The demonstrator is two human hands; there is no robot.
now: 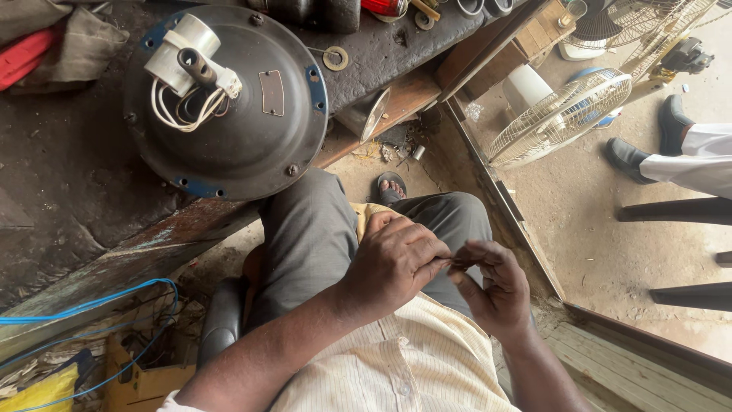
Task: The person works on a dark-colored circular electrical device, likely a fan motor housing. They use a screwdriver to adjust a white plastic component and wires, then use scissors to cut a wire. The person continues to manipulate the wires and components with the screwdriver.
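The person sits with both hands over the lap. The left hand [393,263] and the right hand [496,286] meet in the middle. The fingers [427,259] of both hands pinch a small thin dark piece [456,263] between them. It is too small to tell what it is. The fingers are closed tight on it, and the two hands touch at the tips.

Under the hands are grey trousers [305,236] and a pale striped shirt [404,366]. One foot in a sandal [390,187] rests on the dirt floor just past the knees.

To the left is the dark, dirty tabletop [69,191]. A big round fan motor [229,107] lies on it, with a white part and white wires on top. A blue cable [114,294] runs below the tabletop edge.

Farther off on the right, a white fan cage [560,118] stands on the floor. Past it are another person's dark shoes [629,156] and white trouser legs [694,164].
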